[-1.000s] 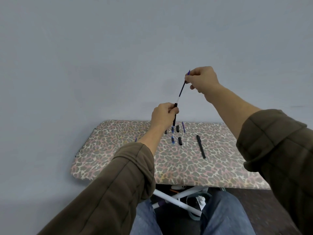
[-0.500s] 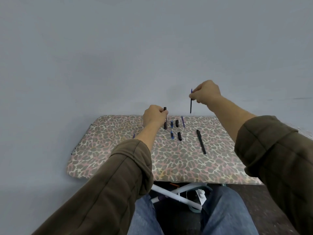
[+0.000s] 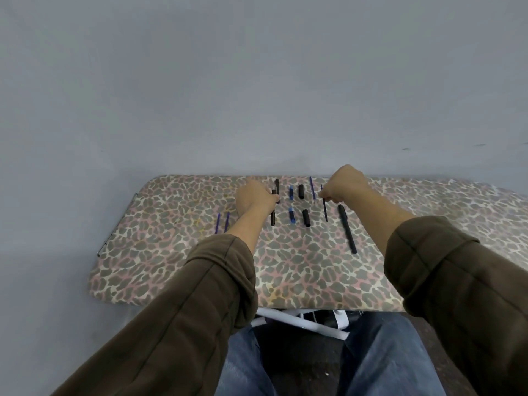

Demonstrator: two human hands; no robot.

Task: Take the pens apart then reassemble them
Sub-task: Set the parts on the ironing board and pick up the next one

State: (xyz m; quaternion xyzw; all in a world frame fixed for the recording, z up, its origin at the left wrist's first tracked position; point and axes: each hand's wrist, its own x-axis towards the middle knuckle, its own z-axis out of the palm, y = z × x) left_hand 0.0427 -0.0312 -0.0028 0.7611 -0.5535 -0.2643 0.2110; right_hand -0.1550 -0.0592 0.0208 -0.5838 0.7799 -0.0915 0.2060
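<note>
Hands reach out over the leopard-print board (image 3: 171, 252), and the pen parts lie in rows across its far half. The left hand (image 3: 255, 200) is closed around a black barrel (image 3: 273, 214), whose lower end rests near the board's middle. The right hand (image 3: 344, 185) pinches a thin blue refill (image 3: 324, 208) between its fingertips, low over the board. Between the hands lie two blue caps (image 3: 291, 205) and two short black pieces (image 3: 305, 217). A whole black pen (image 3: 347, 228) lies on the board just right of the refill. Two more refills (image 3: 223, 222) lie left of the left wrist.
</note>
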